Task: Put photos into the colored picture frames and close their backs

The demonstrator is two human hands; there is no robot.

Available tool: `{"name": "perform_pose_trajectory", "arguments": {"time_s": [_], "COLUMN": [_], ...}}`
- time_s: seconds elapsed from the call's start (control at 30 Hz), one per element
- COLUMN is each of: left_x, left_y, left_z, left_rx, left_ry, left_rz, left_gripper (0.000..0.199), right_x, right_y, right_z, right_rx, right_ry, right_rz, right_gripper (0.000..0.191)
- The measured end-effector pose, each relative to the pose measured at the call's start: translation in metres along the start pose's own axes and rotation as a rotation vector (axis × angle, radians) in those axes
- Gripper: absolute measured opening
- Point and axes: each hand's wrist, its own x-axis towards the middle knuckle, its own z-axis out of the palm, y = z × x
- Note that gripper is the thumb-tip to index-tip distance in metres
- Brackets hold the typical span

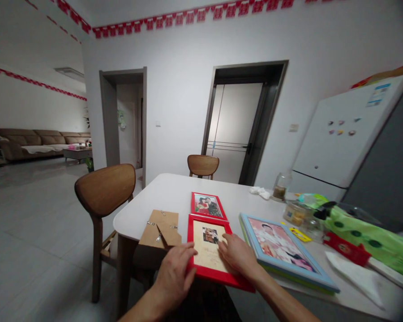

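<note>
A red picture frame [210, 273] lies at the near edge of the table, with a beige paper sheet [206, 255] inside it that bears a small photo. My left hand [176, 270] grips the frame's left side, fingers on top and thumb near its lower corner. Over the sheet's right part, my right hand [237, 255] presses with curled fingers; its fingertips are partly hidden. Just beyond stands a second red frame [208, 205] lying flat with a couple's photo. Left of my hands is a brown backing board [159, 226] with metal clips and a stand leg.
To the right lie stacked frames, a light-blue one [289, 250] on top. Farther right are a yellow cutter [300, 235], glass jars [280, 188], a red box [347, 248], a green bag [372, 237] and white paper [354, 277]. Wooden chairs [105, 190] stand around the table [174, 188].
</note>
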Motion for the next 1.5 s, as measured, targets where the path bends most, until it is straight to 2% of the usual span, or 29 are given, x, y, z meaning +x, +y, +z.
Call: {"name": "perform_pose_trajectory", "arguments": {"time_s": [0.07, 0.13, 0.23, 0.37, 0.5, 0.6, 0.73, 0.87, 0.97, 1.07, 1.17, 1.37, 1.5], "left_x": [0.002, 0.001, -0.003, -0.007, -0.002, 0.007, 0.018, 0.028, 0.031, 0.031, 0.028, 0.015, 0.012], "left_y": [-0.028, -0.060, -0.096, -0.111, -0.108, -0.095, -0.051, -0.002, 0.018, 0.023, 0.021, 0.016, 0.010], "left_z": [-0.011, -0.019, -0.025, -0.030, -0.039, -0.046, -0.045, -0.025, -0.004, 0.012, 0.018, 0.020, 0.025], "left_rx": [0.091, 0.213, 0.326, 0.347, 0.337, 0.325, 0.238, 0.098, 0.056, 0.085, 0.120, 0.092, 0.071], "left_ry": [0.044, 0.012, -0.017, -0.024, -0.025, -0.008, 0.015, -0.081, -0.176, -0.246, -0.264, -0.278, -0.286], "left_rz": [-0.149, -0.313, -0.414, -0.417, -0.401, -0.375, -0.262, -0.155, -0.092, -0.067, -0.057, -0.028, -0.038], "left_gripper": [0.044, 0.052, 0.054, 0.043, 0.036, 0.033, 0.033, 0.026, 0.015, 0.008, 0.008, 0.032, 0.032], "right_x": [-0.002, -0.003, -0.004, -0.001, 0.002, -0.003, -0.018, -0.038, -0.049, -0.053, -0.053, -0.051, -0.054], "right_y": [-0.017, -0.043, -0.084, -0.121, -0.131, -0.120, -0.081, -0.022, 0.016, 0.032, 0.032, 0.029, 0.033], "right_z": [-0.003, -0.006, -0.003, 0.014, 0.021, 0.008, -0.019, -0.032, -0.028, -0.021, -0.013, 0.003, 0.007], "right_rx": [0.129, 0.266, 0.343, 0.259, 0.243, 0.341, 0.424, 0.461, 0.447, 0.427, 0.401, 0.357, 0.318], "right_ry": [0.021, 0.027, -0.001, -0.021, 0.049, 0.092, 0.156, 0.092, 0.066, 0.042, 0.031, 0.064, 0.052], "right_rz": [-0.114, -0.222, -0.317, -0.358, -0.358, -0.378, -0.363, -0.312, -0.255, -0.233, -0.234, -0.249, -0.279], "right_gripper": [0.038, 0.043, 0.049, 0.050, 0.034, 0.034, 0.035, 0.038, 0.039, 0.039, 0.040, 0.037, 0.039]}}
